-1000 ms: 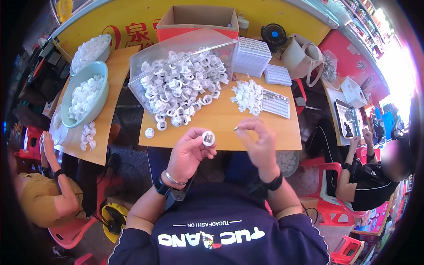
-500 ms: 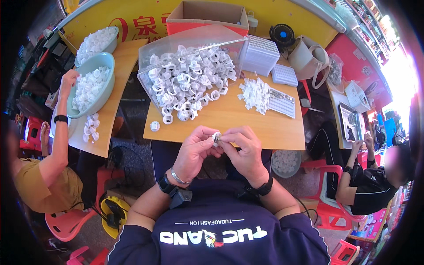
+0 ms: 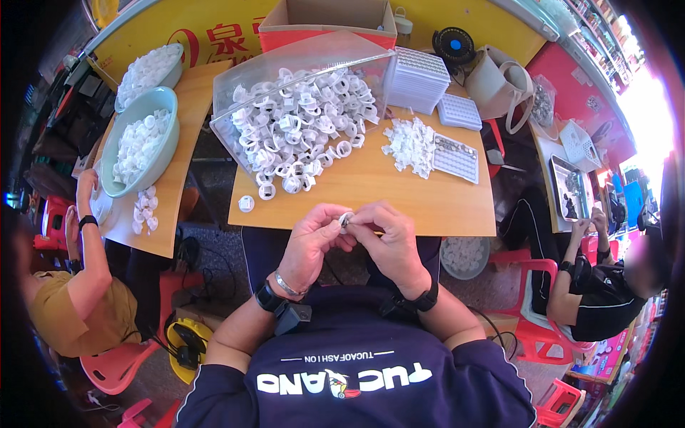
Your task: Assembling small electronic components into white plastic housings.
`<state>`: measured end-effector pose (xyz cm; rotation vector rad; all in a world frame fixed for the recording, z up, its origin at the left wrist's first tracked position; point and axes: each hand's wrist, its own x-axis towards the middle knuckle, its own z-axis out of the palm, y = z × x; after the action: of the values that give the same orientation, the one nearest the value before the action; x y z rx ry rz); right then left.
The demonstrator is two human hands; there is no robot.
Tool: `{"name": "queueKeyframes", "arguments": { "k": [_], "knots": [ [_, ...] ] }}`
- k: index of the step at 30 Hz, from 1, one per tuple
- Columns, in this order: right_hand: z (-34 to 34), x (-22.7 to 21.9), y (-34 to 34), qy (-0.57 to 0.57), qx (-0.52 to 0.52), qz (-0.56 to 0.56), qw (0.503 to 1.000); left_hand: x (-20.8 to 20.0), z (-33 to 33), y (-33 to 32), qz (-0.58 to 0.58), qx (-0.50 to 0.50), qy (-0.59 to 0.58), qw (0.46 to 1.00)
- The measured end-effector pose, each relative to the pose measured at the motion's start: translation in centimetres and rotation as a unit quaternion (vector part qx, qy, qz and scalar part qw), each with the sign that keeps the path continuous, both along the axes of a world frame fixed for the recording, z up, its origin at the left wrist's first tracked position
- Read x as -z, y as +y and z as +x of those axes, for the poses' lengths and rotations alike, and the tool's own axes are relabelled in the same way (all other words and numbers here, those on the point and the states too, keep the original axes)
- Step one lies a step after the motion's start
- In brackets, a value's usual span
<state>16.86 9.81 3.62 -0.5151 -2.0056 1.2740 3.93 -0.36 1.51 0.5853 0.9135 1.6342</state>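
Observation:
Just past the table's near edge, my left hand is closed, pinching a small white ring-shaped plastic part between thumb and fingers. My right hand is closed too, its thumb and index fingertips pressed against the part's right side. A dark or metallic spot shows in the part's middle; the fingertips cover the rest. One similar white part stands alone on the tabletop, left of my hands. Beyond it, a large heap of the same white parts spills from a clear plastic bin tipped toward me.
On the wooden table lie small white pieces, a white tray partly filled with metallic bits, and stacked white trays. A co-worker sits left by a green basin; another person sits right.
The part between my fingers has turned slightly, and my right fingertips sit closer against it. The left co-worker's raised hand has dropped from the basin. The whole view has shifted a little.

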Motion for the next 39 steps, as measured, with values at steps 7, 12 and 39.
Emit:
{"name": "queueKeyframes", "arguments": {
  "k": [7, 12, 39],
  "knots": [
    [0.1, 0.6, 0.0, 0.02, -0.002, -0.145, 0.989, 0.2, 0.4, 0.0, 0.0, -0.012, -0.016, 1.0],
    [0.3, 1.1, 0.3, 0.011, 0.002, -0.216, 0.976, 0.0, 0.4, 0.0, -0.005, 0.005, 0.014, 1.0],
    [-2.5, 2.1, 4.3, -0.166, -0.058, -0.136, 0.975, 2.2, -2.6, -1.8, -0.053, -0.03, -0.078, 0.995]
  ]
}}
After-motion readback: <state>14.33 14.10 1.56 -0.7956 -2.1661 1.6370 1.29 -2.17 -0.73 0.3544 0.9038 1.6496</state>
